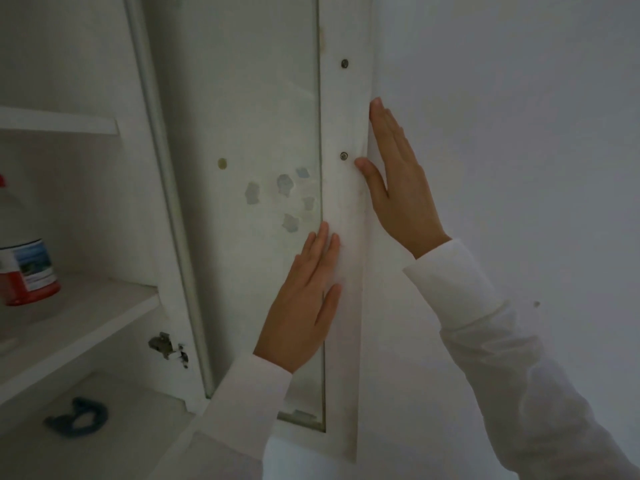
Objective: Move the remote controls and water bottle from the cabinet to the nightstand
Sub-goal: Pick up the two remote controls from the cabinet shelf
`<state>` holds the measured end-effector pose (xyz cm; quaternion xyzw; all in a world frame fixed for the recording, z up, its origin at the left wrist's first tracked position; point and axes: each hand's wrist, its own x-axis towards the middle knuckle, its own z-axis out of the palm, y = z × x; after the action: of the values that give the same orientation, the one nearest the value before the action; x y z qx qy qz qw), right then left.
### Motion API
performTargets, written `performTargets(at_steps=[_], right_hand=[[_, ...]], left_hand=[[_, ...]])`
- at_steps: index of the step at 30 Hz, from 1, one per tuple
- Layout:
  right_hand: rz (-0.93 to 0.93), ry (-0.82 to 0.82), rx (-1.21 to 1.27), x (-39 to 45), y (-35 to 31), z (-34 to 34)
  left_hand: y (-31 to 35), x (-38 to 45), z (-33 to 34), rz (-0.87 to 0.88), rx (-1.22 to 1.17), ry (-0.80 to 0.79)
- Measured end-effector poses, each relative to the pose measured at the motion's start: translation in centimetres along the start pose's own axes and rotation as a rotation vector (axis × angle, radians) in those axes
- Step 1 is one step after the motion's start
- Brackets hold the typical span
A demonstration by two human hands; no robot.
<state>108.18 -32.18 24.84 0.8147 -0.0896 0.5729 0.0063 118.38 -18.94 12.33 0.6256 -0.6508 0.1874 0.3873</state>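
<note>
Two flat, spread hands, left [304, 296] and right [398, 188], press the open door [341, 209], holding nothing. Bottle [26, 268] stands on the shelf [86, 306], cut off at left; remotes unseen.

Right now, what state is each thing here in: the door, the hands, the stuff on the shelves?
Cabinet door: swung open, inner side showing.
Left hand: open, flat on the door.
Right hand: open, flat along the door's edge.
Bottle: upright on the shelf, partly out of frame.
Dark blue thing: lying on the lower shelf.
Hinge: fixed to the frame.
</note>
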Motion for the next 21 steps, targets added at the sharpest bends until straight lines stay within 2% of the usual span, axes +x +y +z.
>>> performTargets(at_steps=[7,11,15,19,21], right_hand=[[-0.126,0.072,-0.062,-1.6,-2.2,-0.2],[-0.213,-0.049,0.040,-2.9,-3.7,1.6],[-0.142,-0.200,0.195,-3.4,-5.1,3.9],[-0.117,-0.271,0.323,-3.5,-6.5,6.6],[-0.107,-0.318,0.406,-3.8,-7.7,8.2]], left_hand=[[0.2,-1.3,-1.6,-0.072,0.081,0.075],[-0.2,-2.8,-3.4,-0.180,0.168,0.111],[-0.8,-4.6,-5.9,-0.292,0.237,0.153],[-1.1,-6.6,-8.7,-0.391,0.361,0.174],[-1.2,-7.9,-10.1,-0.496,0.417,0.189]])
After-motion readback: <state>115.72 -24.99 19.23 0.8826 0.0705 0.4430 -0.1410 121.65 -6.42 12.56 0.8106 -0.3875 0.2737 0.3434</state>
